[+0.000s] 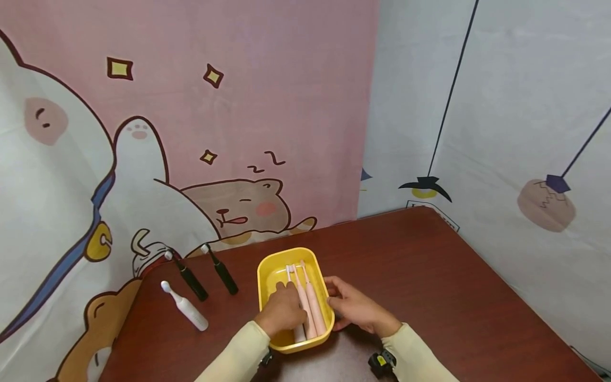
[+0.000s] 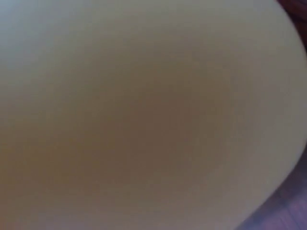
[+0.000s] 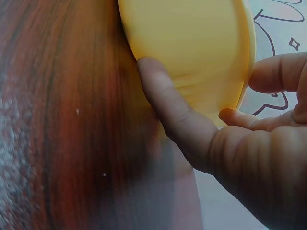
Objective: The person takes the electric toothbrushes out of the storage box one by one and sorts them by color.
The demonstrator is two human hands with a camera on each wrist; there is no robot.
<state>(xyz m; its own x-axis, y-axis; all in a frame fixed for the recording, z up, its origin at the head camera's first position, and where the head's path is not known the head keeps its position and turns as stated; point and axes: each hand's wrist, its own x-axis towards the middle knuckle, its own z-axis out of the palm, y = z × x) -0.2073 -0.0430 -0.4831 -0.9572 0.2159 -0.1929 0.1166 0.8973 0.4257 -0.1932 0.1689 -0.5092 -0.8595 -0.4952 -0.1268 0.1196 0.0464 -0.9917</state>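
Observation:
A yellow tray [image 1: 285, 348] holds two pink electric toothbrushes [image 1: 317, 310] side by side. Left of them lies a white electric toothbrush [image 1: 299, 333], its middle covered by my left hand [image 1: 282, 310]. That hand reaches into the tray with curled fingers around the white handle; the fingertips are hidden. Against the tray's right outer wall rests my right hand [image 1: 358, 305], fingers spread. In the right wrist view its fingers [image 3: 165, 96] touch the yellow side. The left wrist view shows only a blurred pale surface.
Two black electric toothbrushes [image 1: 191, 282] and another white electric toothbrush [image 1: 190, 313] lie on the brown table [image 1: 382, 254], left of the tray. Cartoon-printed wall cloth [image 1: 296, 106] stands behind the table's back edge and along its right side.

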